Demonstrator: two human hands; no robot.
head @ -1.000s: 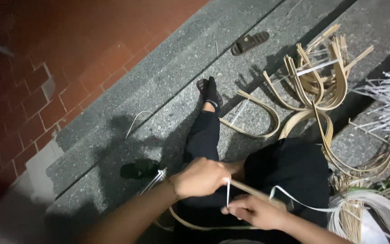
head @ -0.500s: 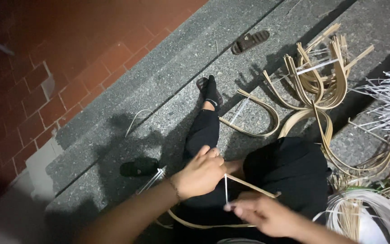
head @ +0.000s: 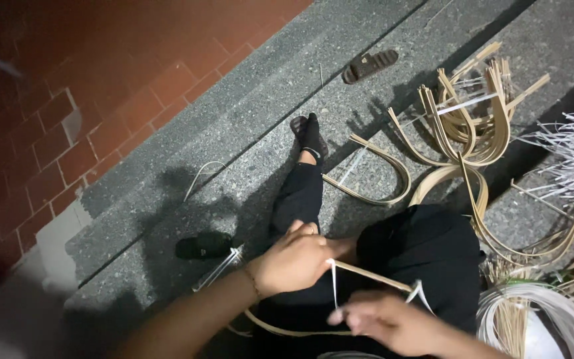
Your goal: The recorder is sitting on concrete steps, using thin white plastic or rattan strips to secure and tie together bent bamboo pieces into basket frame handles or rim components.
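My left hand grips a bent tan cane strip above my lap, fingers closed around its end. My right hand sits just below and to the right, pinching a thin white binding strand that runs up to the strip. The strip's curved loop hangs under both hands. My legs in black trousers stretch out on the grey pavement.
A pile of bent tan cane hoops lies at upper right, one single hoop beside my leg. White strands fan out at the right edge. A sandal lies on the far pavement, a dark shoe near the red brick paving.
My right hand has slid a little lower and left along the white strand; the left hand stays closed on the cane strip.
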